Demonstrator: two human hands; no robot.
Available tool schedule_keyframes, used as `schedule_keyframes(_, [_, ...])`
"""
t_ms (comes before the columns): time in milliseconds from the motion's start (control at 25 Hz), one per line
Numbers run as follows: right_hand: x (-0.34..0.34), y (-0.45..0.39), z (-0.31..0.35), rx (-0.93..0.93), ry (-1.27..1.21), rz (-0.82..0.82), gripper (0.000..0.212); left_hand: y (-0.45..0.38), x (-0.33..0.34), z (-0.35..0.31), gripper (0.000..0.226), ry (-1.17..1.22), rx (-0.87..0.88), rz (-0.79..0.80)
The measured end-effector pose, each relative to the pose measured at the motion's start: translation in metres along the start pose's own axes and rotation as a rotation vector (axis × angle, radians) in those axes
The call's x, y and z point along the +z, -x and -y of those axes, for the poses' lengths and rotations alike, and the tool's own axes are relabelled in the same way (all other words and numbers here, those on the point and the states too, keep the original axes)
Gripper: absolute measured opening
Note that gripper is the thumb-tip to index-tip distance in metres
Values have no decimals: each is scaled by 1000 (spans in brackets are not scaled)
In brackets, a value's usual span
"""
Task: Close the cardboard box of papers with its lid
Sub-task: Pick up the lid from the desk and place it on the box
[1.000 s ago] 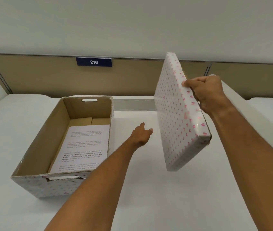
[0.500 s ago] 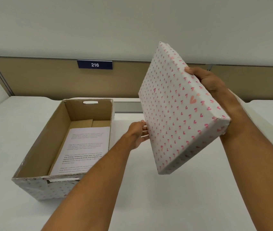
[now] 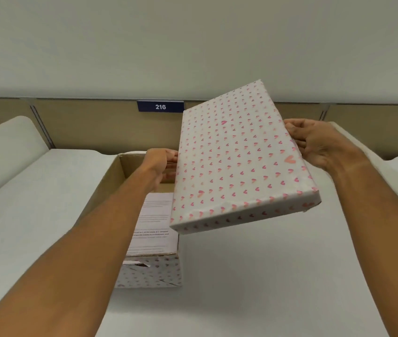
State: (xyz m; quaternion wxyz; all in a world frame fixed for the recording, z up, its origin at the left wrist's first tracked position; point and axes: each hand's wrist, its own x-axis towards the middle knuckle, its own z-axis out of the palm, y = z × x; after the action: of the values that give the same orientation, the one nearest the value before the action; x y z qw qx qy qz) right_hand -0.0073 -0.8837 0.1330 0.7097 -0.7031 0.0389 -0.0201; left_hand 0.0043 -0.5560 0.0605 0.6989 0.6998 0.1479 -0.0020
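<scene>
The lid [image 3: 239, 161], white with small pink hearts, is in the air, tilted, its top face toward me. My right hand [image 3: 319, 147] grips its right edge and my left hand [image 3: 161, 161] holds its left edge. Below and to the left stands the open cardboard box [image 3: 151, 271], brown inside with the same heart paper outside. A printed sheet of paper [image 3: 154, 229] lies flat in it. The lid hangs over the box's right part without touching it. My left forearm hides most of the box's left side.
The box stands on a white table [image 3: 254, 288]. A beige partition [image 3: 96, 125] with a blue sign reading 216 [image 3: 160, 107] runs along the back. Curved white panels rise at the far left [image 3: 6, 152] and right.
My left hand has taken hold of the lid's left edge. The lid has turned from nearly upright to flatter and moved left over the box.
</scene>
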Motion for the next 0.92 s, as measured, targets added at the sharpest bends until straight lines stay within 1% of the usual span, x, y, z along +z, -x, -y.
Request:
schedule_keyframes(120, [31,-3,-7,32,121,48,15,7,-33,-10,22,-29,24,-115])
schedule_keyframes(200, [55,-3,-9,47,168,79,16,10,-58,-13,18,-75,41,-160])
schedule_keyframes(280, [78,-3,-12,68,174,98,19,11,-85,-14,13,-125,75,-184])
schedule_keyframes(440, [121,-7,-17,99,187,115,14,16,-134,-16,8,-189,121,-240])
schedule_keyframes(640, [173,-3,-25,137,271,123,14,20,-181,-16,5,-243,103,-302])
schedule_keyframes(760, [198,0,-34,180,294,132,15,19,-205,-15,9,-279,79,-337])
schedule_keyframes(920, [222,1,-53,206,325,91,17,11,-225,-11,8,-283,63,-343])
